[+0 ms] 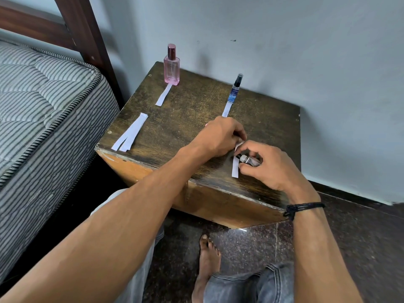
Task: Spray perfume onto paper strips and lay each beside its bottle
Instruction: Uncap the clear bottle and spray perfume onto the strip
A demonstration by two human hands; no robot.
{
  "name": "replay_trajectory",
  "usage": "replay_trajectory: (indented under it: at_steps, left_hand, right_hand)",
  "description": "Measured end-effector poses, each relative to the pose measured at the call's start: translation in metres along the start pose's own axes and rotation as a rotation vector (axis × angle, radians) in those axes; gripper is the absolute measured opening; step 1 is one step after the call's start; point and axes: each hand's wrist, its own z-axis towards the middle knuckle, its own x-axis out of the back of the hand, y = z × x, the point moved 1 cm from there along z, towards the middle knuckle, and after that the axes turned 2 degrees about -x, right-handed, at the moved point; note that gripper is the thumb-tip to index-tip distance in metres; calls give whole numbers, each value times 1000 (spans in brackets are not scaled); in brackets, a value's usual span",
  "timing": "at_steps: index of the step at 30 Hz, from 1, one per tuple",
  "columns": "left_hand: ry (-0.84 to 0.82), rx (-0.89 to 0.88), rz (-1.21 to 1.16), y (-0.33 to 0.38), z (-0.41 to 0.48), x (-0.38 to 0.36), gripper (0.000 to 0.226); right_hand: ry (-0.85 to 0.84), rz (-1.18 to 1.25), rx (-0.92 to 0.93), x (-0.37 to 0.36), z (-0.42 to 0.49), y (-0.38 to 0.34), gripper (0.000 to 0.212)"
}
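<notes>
Your right hand (265,165) is wrapped around the small clear bottle (248,159), lying sideways with its nozzle just beside the paper strip (235,166), whose top your left hand (220,136) pinches, long axis running down toward you.

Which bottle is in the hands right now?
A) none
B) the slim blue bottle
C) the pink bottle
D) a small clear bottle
D: the right hand grips a small clear bottle against a paper strip, while the pink bottle and the blue bottle stand untouched at the back of the wooden table.
</notes>
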Motion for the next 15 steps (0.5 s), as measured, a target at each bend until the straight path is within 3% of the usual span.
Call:
replay_trajectory:
  at_steps: [15]
  left_hand:
    - [8, -11, 2, -3, 1, -2, 18]
  right_hand:
    - [-16, -15, -5, 0, 1, -2, 27]
